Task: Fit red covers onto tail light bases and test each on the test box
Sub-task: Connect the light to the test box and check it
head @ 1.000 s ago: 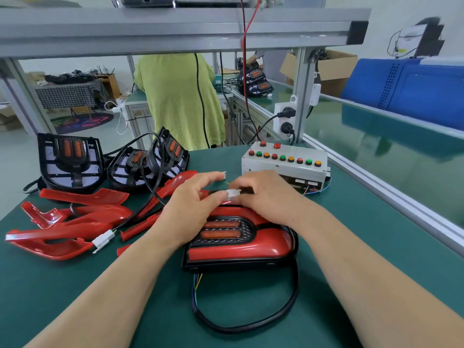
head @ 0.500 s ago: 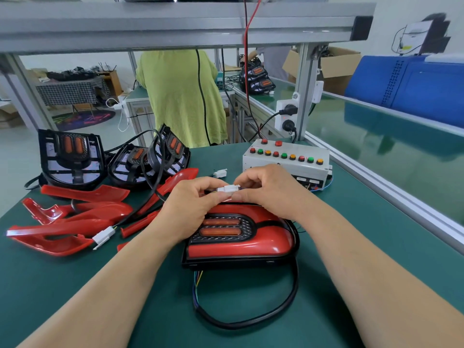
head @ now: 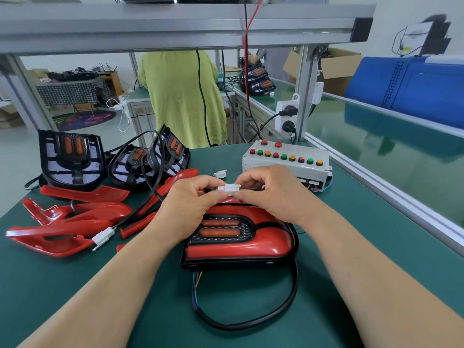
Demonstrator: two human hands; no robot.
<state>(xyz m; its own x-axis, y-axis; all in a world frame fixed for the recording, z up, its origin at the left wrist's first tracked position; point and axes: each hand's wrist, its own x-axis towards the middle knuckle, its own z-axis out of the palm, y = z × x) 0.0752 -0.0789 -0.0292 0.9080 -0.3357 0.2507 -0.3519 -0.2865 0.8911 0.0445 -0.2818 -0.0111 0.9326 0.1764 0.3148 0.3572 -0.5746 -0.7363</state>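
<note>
A tail light with its red cover [head: 241,244] fitted lies flat on the green mat in front of me, its black cable [head: 281,315] looping toward me. Above its far edge my left hand [head: 190,207] and my right hand [head: 273,194] pinch a white connector pair [head: 229,189] from either side, the two halves joined or touching. Just behind sits the grey test box [head: 283,160] with a row of red, green and amber buttons. Loose red covers [head: 82,217] lie at the left, with bare black bases [head: 71,159] behind them.
A spare white connector [head: 220,174] lies on the mat beside the test box, another [head: 103,238] on a cable among the covers. A person in a green shirt [head: 183,96] stands beyond the bench. An aluminium rail [head: 376,187] borders the right side; a socket strip [head: 286,119] hangs on the post.
Both hands have lifted slightly from the tail light and brought the white connector halves together between the fingertips. The tail light itself has stayed put.
</note>
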